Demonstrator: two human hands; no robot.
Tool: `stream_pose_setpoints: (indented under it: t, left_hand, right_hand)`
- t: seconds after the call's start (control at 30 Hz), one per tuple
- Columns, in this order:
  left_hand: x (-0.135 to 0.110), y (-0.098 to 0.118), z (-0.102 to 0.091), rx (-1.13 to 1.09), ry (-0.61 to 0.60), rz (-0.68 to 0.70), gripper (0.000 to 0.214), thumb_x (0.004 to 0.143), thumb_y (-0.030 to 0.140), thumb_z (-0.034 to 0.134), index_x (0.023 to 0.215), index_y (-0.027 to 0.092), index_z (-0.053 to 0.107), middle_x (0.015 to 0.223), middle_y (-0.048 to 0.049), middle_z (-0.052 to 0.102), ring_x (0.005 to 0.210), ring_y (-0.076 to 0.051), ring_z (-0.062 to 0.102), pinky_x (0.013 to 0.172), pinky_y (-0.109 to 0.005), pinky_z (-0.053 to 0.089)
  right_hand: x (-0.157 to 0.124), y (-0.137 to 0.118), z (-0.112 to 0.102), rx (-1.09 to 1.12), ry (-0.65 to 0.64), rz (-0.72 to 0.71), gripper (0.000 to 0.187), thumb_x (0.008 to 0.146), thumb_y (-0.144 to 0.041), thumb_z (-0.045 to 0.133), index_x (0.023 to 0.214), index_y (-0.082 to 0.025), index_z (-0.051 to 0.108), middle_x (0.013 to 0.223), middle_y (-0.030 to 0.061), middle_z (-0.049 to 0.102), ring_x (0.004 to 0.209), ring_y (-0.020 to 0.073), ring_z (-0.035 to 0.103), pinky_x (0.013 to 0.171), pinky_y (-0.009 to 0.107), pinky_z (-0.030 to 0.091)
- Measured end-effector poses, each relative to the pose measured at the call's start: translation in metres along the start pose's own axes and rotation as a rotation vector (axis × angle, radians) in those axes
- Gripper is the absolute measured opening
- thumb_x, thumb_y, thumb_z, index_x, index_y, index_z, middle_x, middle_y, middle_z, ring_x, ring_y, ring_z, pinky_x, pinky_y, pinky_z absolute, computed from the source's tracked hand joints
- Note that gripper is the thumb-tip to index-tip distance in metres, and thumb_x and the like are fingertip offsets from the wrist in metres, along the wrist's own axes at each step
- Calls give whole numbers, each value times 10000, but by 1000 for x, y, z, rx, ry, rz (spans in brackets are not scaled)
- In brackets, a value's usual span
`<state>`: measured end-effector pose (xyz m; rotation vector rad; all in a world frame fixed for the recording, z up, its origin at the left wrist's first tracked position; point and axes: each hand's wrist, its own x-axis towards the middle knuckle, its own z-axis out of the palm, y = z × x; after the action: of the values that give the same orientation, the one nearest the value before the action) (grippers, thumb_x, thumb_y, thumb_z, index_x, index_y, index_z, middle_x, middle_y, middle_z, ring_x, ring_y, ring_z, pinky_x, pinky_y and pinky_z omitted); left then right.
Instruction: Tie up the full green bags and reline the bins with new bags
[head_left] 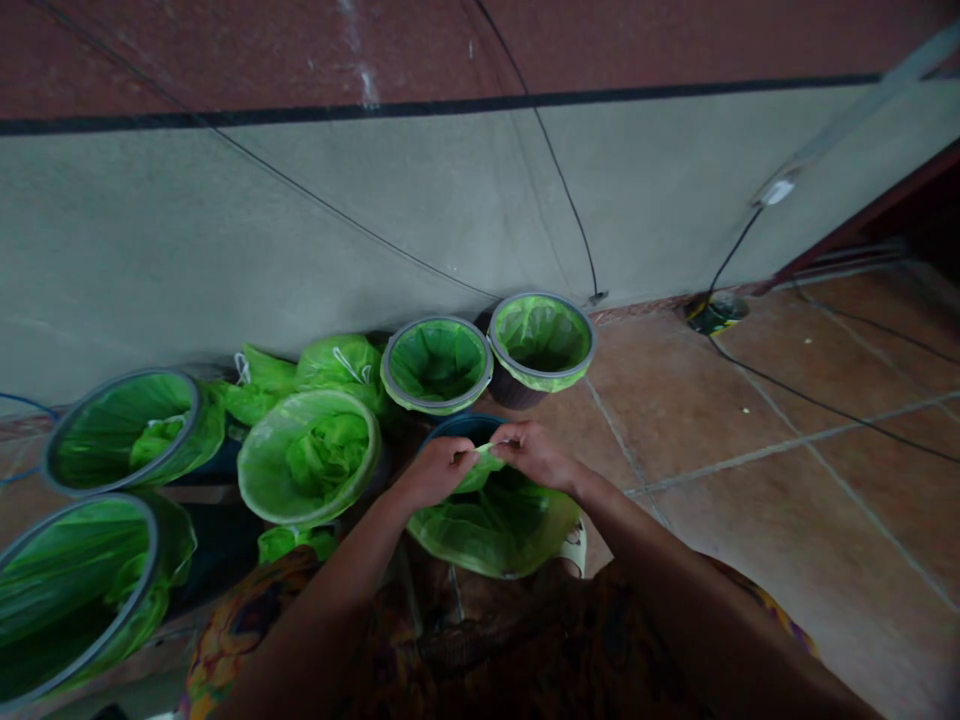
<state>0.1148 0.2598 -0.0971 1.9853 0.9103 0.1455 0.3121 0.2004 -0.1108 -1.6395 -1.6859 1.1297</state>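
Note:
A green bin bag (499, 530) hangs partly over a dark blue bin (456, 426) right before me, its near side draped low and wide. My left hand (442, 468) pinches the bag's edge at the middle of the bin. Close beside it, my right hand (531, 450) pinches the same edge between thumb and fingers. A short pale strip of the plastic stretches between both fingertips. My hands and the bag cover much of the bin.
Two lined bins, a left one (437, 366) and a right one (541, 340), stand by the wall. Further left are more lined bins (307, 455) and tied green bags (341, 362). A black cable (817, 425) crosses the tiled floor near a tin (716, 314).

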Motion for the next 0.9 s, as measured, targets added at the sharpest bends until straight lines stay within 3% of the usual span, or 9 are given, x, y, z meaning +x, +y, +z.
stream_pose_setpoints:
  t: [0.1, 0.2, 0.3, 0.4, 0.63, 0.77, 0.9]
  left_hand:
    - [0, -3, 0, 2, -29, 14, 298, 869, 339, 440, 649, 173, 555, 562, 50, 418, 570, -103, 417, 557, -235, 265]
    - [0, -5, 2, 27, -42, 20, 296, 865, 326, 443, 644, 172, 564, 558, 45, 429, 577, -107, 409, 560, -234, 270]
    - [1, -4, 3, 62, -50, 35, 310, 881, 327, 436, 667, 171, 598, 564, 38, 467, 582, -111, 419, 566, -233, 281]
    - [1, -4, 0, 123, -31, 23, 311, 899, 330, 440, 716, 181, 643, 605, 20, 546, 611, -123, 476, 585, -232, 307]
    - [0, -15, -14, 326, 93, -43, 275, 914, 286, 474, 765, 199, 688, 779, -27, 686, 759, -153, 591, 707, -238, 384]
    - [-2, -22, -22, 370, 198, -67, 266, 927, 256, 455, 890, 211, 715, 926, -46, 715, 864, -172, 627, 783, -254, 420]
    - [-3, -25, -24, 383, 301, -103, 274, 921, 230, 453, 980, 207, 719, 1020, -66, 709, 916, -190, 641, 838, -272, 443]
  right_hand:
    - [-1, 6, 3, 34, 1, 11, 174, 839, -236, 567, 940, -161, 687, 786, 6, 680, 711, 123, 602, 671, 228, 436]
    - [-2, 6, 9, 79, -29, -2, 321, 816, -285, 624, 1118, -179, 650, 842, 4, 690, 739, 128, 612, 680, 231, 445]
    - [-1, 1, 12, 65, -68, -42, 209, 832, -284, 604, 982, -173, 699, 833, 8, 700, 754, 131, 615, 689, 229, 445]
    - [0, -2, 9, -16, 5, -9, 168, 835, -205, 545, 817, -164, 708, 753, 6, 691, 704, 123, 603, 662, 221, 432]
    - [-4, -3, -21, -31, 189, 147, 153, 791, -228, 563, 741, -174, 697, 704, 19, 695, 654, 142, 614, 611, 233, 445]
    - [-10, 5, -42, 33, 287, 247, 173, 781, -300, 588, 727, -172, 692, 665, 22, 681, 576, 132, 582, 546, 236, 446]
    - [-15, 11, -55, -16, 267, 325, 194, 787, -321, 596, 715, -167, 690, 591, 14, 645, 508, 125, 545, 470, 234, 408]
